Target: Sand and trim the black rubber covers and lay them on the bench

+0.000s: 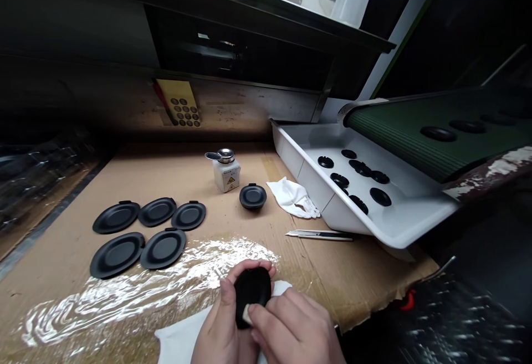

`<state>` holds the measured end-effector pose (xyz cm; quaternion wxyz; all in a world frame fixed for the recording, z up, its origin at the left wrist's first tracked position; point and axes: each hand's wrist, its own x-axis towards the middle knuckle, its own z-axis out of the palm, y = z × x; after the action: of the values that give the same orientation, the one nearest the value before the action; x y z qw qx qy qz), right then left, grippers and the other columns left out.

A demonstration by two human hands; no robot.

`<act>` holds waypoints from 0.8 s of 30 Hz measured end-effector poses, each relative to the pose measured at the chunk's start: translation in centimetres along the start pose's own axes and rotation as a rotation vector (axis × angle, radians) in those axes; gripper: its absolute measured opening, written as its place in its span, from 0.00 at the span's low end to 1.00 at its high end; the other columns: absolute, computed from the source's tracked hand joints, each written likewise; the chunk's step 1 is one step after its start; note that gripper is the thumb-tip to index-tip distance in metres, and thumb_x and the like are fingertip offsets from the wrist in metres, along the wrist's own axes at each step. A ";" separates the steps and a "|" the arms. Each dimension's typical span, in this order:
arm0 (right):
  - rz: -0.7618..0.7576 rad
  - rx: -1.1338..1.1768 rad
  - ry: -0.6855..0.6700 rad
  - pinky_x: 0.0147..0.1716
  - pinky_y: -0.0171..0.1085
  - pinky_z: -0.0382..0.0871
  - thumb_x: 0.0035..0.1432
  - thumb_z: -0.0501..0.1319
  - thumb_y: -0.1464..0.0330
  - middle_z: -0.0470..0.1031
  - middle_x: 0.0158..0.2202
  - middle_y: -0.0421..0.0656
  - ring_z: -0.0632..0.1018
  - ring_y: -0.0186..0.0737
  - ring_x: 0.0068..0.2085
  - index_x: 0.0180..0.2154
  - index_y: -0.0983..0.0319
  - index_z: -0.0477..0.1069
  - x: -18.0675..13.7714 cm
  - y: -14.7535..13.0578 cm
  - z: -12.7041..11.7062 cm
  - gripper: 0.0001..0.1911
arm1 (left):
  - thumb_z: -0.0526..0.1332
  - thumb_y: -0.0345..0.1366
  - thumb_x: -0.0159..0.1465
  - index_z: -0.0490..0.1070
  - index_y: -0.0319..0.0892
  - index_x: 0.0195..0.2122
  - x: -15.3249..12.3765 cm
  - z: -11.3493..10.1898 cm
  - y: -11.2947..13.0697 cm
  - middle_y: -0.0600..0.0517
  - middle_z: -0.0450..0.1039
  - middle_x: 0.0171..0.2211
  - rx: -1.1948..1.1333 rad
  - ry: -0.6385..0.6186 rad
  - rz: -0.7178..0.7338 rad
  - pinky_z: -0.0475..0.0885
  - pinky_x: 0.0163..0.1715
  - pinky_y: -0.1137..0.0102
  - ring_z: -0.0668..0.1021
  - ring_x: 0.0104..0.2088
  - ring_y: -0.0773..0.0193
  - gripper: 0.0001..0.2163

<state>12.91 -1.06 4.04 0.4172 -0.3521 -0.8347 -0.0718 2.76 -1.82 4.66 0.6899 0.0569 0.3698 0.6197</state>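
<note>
From the head view, the left hand [219, 325] cradles a black disc [251, 292], its fingers [253, 267] curled closely around the rim and gripping it firmly. The right hand [293, 325] sits just beside it, its fingers [270, 309] nearly closed, pinching a small white wad [246, 314] against the disc's lower edge. A white cloth [183, 339] lies beneath both hands, on a sheet of clear plastic film [145, 281].

Five matching discs lie flat on the cardboard-covered tabletop [62, 259], well to the left of the hands: one row of three [116, 217] and a row of two [163, 249]. A sixth, smaller cup-shaped one [252, 196] sits near a white labelled bottle [222, 174]. About eight more lie in a white tray [366, 235], up and to the right. Whether any discs have been handled cannot be told from their look. A white glove [293, 198] and a utility knife [319, 235] lie by the tray.
</note>
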 end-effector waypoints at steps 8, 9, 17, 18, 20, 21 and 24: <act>-0.092 -0.100 -0.106 0.19 0.35 0.55 0.58 0.51 0.74 0.68 0.19 0.40 0.65 0.34 0.21 0.35 0.64 0.72 0.0 1.9 -1.3 0.11 | 0.53 0.48 0.59 0.74 0.41 0.35 0.3 -0.2 0.1 0.45 0.76 0.37 -0.042 -0.012 -0.048 0.57 0.54 0.63 0.72 0.48 0.56 0.17; -0.115 -0.112 -0.127 0.20 0.36 0.55 0.58 0.51 0.73 0.69 0.20 0.41 0.65 0.35 0.22 0.36 0.65 0.72 0.2 2.3 -1.6 0.12 | 0.53 0.48 0.59 0.74 0.41 0.35 0.3 0.0 0.2 0.46 0.76 0.37 -0.040 -0.015 -0.045 0.57 0.54 0.64 0.72 0.46 0.57 0.17; -0.181 -0.014 -0.246 0.28 0.40 0.58 0.60 0.50 0.70 0.74 0.30 0.41 0.67 0.37 0.29 0.39 0.61 0.71 3.3 4.4 -1.8 0.12 | 0.52 0.45 0.61 0.74 0.41 0.34 0.0 0.7 0.7 0.46 0.78 0.36 -0.101 -0.015 -0.065 0.63 0.51 0.61 0.76 0.42 0.58 0.15; -0.146 0.030 -0.238 0.29 0.39 0.59 0.60 0.51 0.71 0.75 0.30 0.40 0.67 0.37 0.29 0.39 0.59 0.71 3.4 5.0 -1.9 0.11 | 0.52 0.44 0.61 0.74 0.40 0.34 -0.1 0.7 0.7 0.45 0.78 0.36 -0.099 -0.004 -0.062 0.63 0.50 0.60 0.76 0.42 0.57 0.15; -0.046 0.119 -0.200 0.31 0.39 0.61 0.59 0.54 0.72 0.75 0.32 0.39 0.68 0.37 0.32 0.39 0.58 0.71 3.2 6.4 -2.3 0.09 | 0.53 0.42 0.62 0.73 0.39 0.36 -0.3 0.8 0.7 0.42 0.78 0.38 -0.072 0.029 -0.047 0.64 0.50 0.59 0.76 0.44 0.54 0.13; 0.009 0.155 -0.177 0.32 0.39 0.62 0.59 0.54 0.73 0.75 0.33 0.40 0.69 0.37 0.33 0.40 0.59 0.71 3.0 6.9 -2.6 0.09 | 0.53 0.40 0.62 0.73 0.39 0.37 -0.4 0.8 0.6 0.40 0.77 0.40 -0.057 0.041 -0.040 0.64 0.50 0.57 0.75 0.45 0.52 0.13; 0.094 0.213 -0.152 0.33 0.39 0.64 0.58 0.55 0.75 0.75 0.34 0.41 0.70 0.37 0.34 0.42 0.60 0.69 1.9 7.4 -3.6 0.10 | 0.55 0.36 0.61 0.72 0.38 0.40 -0.6 0.8 0.6 0.37 0.76 0.42 0.011 0.042 0.007 0.64 0.50 0.54 0.74 0.47 0.49 0.11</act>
<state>19.20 3.94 6.50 0.3906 -0.3490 -0.8495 0.0635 2.74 -1.88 5.80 0.6796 0.0490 0.3873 0.6211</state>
